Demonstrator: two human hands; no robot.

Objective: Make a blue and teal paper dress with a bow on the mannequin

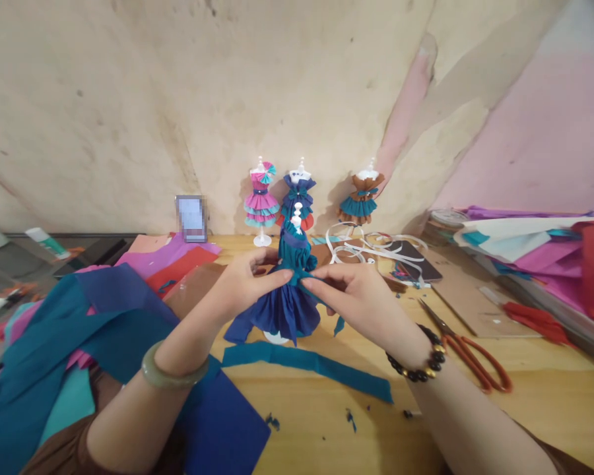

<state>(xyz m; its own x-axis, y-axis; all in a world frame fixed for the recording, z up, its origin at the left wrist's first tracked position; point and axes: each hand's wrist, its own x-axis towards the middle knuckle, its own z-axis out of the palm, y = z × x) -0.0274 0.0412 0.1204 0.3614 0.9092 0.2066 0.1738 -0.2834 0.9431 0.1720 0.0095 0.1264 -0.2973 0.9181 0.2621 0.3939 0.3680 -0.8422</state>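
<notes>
A small white dress-form mannequin (297, 218) stands upright in front of me. It wears a gathered dress (283, 311) with a teal top and a dark blue skirt, apparently crepe paper. My left hand (245, 282) is closed at the left of its waist, the thumb pressing a narrow teal strip (297, 278) against the front. From the other side my right hand (350, 295) pinches the same strip between thumb and fingers, and a teal end hangs below. A longer teal strip (307, 361) lies flat on the table before the stand.
Three dressed mannequins, one pink (261, 198), one blue (299, 188) and one brown (360, 198), stand by the wall. Orange-handled scissors (468, 356) lie at right near white ribbon (344, 247). Coloured sheets (113, 336) pile up at left; a phone (191, 219) leans on the wall.
</notes>
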